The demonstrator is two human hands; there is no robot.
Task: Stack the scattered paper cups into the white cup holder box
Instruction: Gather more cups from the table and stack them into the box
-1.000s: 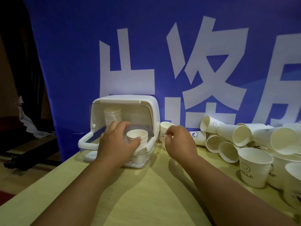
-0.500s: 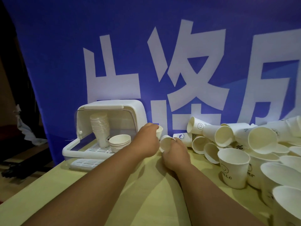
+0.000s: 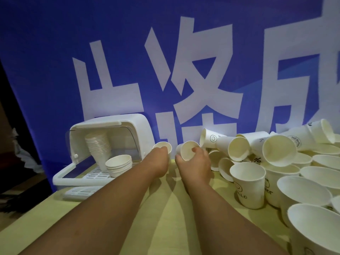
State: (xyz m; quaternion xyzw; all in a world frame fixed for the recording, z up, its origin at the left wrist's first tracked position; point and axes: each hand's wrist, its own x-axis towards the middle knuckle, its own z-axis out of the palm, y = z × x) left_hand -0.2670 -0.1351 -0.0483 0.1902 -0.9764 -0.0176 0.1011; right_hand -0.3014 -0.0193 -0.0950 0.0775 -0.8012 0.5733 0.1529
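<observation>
On the pale yellowish wooden table (image 3: pixel 165 214) the white plastic cup holder box (image 3: pixel 128 124) stands at the left with its front open, in front of a large blue banner with white characters (image 3: pixel 55 52). Inside the box a tall stack of white paper cups (image 3: pixel 98 144) leans to one side on the slotted floor, and a short stack of white paper cups (image 3: pixel 119 163) sits upright just in front of it, near the open edge. The left hand (image 3: pixel 159 161) reaches to the box's right side, and its grip is closed with curled fingers on the rim of a small white paper cup (image 3: pixel 163 145), which is upright and just beside the box's outer wall. The right hand (image 3: pixel 196 162) is close alongside, and its grip grasps a tilted white paper cup (image 3: pixel 188 150) whose mouth faces the camera, with the thumb at its rim. To the right lies the scattered pile of white paper cups (image 3: pixel 276 153), many on their sides and overlapping, some printed with smiley faces. An upright white paper cup printed with HELLO (image 3: pixel 248 183) stands at the near edge of that pile, well apart from the box.
</observation>
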